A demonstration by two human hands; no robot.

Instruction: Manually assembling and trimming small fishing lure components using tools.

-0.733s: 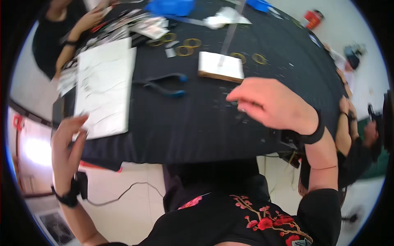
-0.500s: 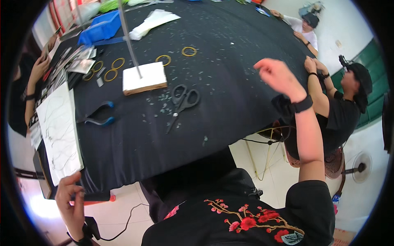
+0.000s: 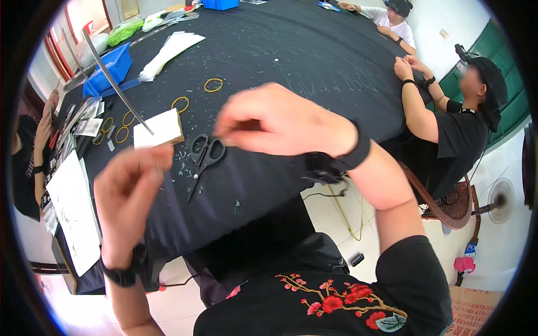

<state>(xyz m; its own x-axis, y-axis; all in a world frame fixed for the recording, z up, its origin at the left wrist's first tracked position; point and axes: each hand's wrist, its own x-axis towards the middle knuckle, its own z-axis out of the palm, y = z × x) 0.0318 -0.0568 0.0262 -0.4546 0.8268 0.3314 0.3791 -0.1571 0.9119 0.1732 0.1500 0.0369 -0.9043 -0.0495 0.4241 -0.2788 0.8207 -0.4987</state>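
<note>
Few packages, no screens or signs clearly visible. Blue plastic bin [image 3: 106,70], rectangular and open-topped, near the far left edge of the black table [image 3: 314,50]. Second blue container [image 3: 222,4] at the far top edge, only partly in view. Brown cardboard box [image 3: 483,311] on the floor at lower right, corner showing. Flat printed packets [image 3: 84,119], pale with dark markings, in a loose heap along the table's left edge.

black short-sleeved top, red and green floral embroidery across the chest. black wristband behind each hand: left hand [image 3: 131,193], right hand [image 3: 280,120].
</note>
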